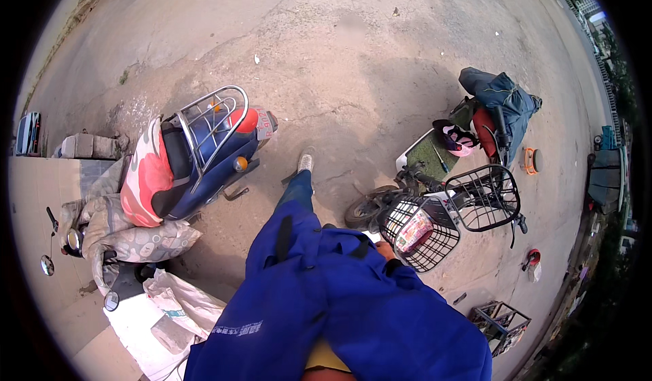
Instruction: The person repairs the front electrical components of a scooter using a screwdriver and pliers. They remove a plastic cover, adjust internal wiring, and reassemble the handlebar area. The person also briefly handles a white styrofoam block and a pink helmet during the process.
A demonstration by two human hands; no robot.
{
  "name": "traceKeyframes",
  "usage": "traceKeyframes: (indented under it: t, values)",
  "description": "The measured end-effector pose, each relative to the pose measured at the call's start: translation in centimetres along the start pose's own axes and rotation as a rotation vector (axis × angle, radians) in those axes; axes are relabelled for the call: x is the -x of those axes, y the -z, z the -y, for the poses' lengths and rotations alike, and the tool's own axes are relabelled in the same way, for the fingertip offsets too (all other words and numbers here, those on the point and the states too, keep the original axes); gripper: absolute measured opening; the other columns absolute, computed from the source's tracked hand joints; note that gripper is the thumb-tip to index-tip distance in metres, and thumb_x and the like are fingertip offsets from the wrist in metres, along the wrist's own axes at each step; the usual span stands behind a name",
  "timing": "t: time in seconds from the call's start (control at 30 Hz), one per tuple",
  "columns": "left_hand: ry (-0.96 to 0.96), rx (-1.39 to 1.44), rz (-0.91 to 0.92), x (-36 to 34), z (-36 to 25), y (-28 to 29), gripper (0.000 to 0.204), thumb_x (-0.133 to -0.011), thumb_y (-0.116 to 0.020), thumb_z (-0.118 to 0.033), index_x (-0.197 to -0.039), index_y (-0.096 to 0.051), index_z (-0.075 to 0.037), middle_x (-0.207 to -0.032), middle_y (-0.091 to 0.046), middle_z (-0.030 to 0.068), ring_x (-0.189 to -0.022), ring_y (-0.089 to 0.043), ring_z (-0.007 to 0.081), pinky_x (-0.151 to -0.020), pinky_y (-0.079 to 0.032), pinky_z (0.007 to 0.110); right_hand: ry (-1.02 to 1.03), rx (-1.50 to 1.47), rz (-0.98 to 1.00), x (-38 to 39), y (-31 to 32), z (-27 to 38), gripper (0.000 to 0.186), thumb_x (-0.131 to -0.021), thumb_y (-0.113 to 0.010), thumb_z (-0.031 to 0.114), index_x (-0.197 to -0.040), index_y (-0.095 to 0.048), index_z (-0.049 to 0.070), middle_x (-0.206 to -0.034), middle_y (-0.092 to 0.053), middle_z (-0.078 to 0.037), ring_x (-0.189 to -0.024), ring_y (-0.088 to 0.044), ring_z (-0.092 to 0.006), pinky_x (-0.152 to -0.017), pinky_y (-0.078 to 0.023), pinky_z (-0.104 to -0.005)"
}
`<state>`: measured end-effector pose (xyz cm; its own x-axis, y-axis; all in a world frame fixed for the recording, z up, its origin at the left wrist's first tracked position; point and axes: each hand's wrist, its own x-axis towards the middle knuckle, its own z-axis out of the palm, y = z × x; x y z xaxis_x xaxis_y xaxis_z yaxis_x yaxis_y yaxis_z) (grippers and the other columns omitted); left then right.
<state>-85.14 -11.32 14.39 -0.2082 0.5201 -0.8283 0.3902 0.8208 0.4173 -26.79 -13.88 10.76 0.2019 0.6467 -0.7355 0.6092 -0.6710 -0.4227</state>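
Note:
My right hand (386, 250) shows only in part, beside the blue sleeve and close to the near side of a black wire basket (445, 255). Its fingers are mostly hidden, and a small white patch lies just beyond it; I cannot tell whether the hand holds it. Inside the basket is a colourful printed package (414, 234). The basket's wire lid (483, 198) is swung back. It belongs to an electric bike with a small front wheel (362, 208). My left hand is out of sight, its arm covered by the blue jacket (299, 293).
A blue scooter with a chrome rack (217, 133) and a red-and-pink seat cover (141, 184) stands at left. A white sack (183, 303) lies near left. Beyond the basket are a green footboard mat (426, 162) and a grey-blue cloth (513, 106). A metal frame (500, 323) stands at right.

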Motion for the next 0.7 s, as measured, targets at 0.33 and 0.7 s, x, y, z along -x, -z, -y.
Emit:
traceKeyframes:
  t: [0.33, 0.7]
  values:
    - [-0.130, 0.051, 0.402, -14.1, -37.5, 6.7, 0.048, -0.109, -0.057, -0.041, -0.139, -0.066, -0.005, -0.110, -0.075, 0.0121, -0.098, -0.071, 0.0212, -0.080, -0.056, 0.039, -0.086, -0.063, -0.193, -2.2, -1.2, 12.8, 0.040, -0.097, -0.060, 0.039, -0.119, -0.074, 0.008, -0.112, -0.075, -0.025, -0.110, -0.071, -0.0432, -0.092, -0.056, -0.0527]
    - [-0.403, -1.002, 0.811, -29.0, -62.1, -4.6, 0.044, -0.096, -0.068, -0.029, -0.132, -0.073, -0.004, -0.113, -0.078, 0.0126, -0.104, -0.072, 0.0254, -0.093, -0.055, 0.036, -0.377, -0.766, -0.352, 0.5, -3.0, 24.7, 0.044, -0.089, -0.072, 0.038, -0.116, -0.077, 0.003, -0.107, -0.077, -0.024, -0.103, -0.075, -0.0394, -0.091, -0.057, -0.0446]
